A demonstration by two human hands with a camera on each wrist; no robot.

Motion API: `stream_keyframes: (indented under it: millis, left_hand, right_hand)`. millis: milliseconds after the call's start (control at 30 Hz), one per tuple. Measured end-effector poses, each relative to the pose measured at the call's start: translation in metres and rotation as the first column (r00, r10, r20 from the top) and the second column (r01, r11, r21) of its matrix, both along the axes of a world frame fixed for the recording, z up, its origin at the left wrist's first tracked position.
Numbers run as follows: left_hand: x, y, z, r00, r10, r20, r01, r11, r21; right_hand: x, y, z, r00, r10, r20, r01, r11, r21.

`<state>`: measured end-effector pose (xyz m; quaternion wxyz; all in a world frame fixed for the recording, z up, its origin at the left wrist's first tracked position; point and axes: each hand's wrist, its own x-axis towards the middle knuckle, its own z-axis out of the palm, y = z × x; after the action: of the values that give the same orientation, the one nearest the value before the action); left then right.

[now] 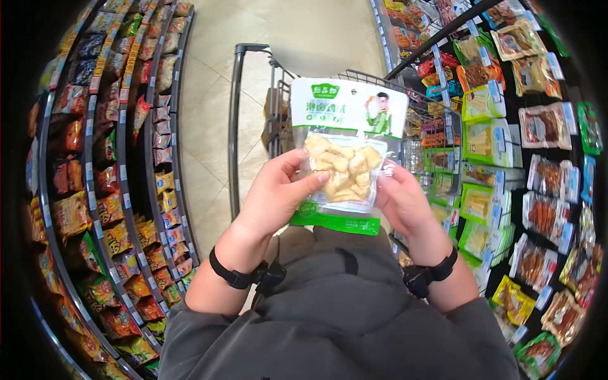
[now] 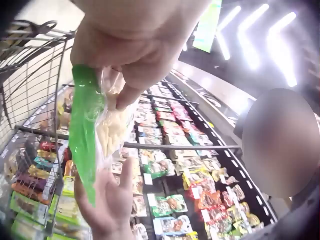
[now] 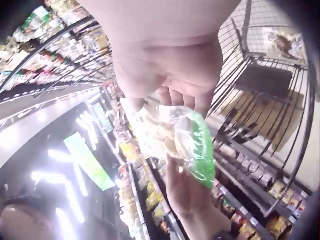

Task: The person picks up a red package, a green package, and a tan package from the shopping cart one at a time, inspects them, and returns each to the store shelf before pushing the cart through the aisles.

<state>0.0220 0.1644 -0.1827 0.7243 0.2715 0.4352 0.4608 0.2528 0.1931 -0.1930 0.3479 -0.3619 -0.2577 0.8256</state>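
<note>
Shelving: nine and three o'clock.
Cart: twelve o'clock.
Packet: dial's centre; picking up looks done, setting down remains.
Left hand: I grip its nine o'clock side, thumb across the front.
Right hand: my fingers hold its three o'clock edge.

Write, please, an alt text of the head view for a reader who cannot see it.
Seen from above, a left hand and a right hand hold a white-and-green packet with pale yellow pieces showing through its clear window. Beyond it stands a wire shopping cart, with bagged snacks on the left and other packaged food on the right.
</note>
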Motion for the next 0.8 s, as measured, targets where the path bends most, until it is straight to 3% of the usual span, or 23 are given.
stream_keyframes:
  millis: [33,67,167,333,600,800]
  left_hand:
    - [-0.005,-0.016,0.015,1.000,-0.005,-0.006,0.005,1.000,0.013]
    - [-0.010,-0.029,0.029,0.998,-0.016,-0.062,0.020,0.998,0.058]
    - [-0.027,-0.063,0.058,0.993,-0.028,-0.118,0.048,0.985,0.165]
    - [-0.037,-0.116,0.093,0.995,-0.033,0.098,0.007,0.968,0.249]
    - [-0.030,-0.162,0.115,0.964,-0.242,0.109,0.197,0.929,0.314]
    - [0.013,-0.176,0.143,0.918,-0.383,0.103,0.326,0.877,0.354]
  right_hand:
    - [-0.009,-0.012,0.016,0.987,0.057,0.151,-0.076,0.990,0.121]
    - [-0.016,-0.022,0.031,0.984,0.067,0.166,-0.087,0.990,0.115]
    - [-0.035,-0.055,0.074,0.992,0.035,0.118,-0.058,0.978,0.199]
    - [-0.045,-0.115,0.116,0.999,0.008,0.043,-0.019,0.969,0.245]
    - [-0.030,-0.205,0.150,0.987,-0.160,0.012,0.150,0.947,0.284]
    - [0.004,-0.258,0.175,0.898,-0.357,0.256,0.211,0.862,0.461]
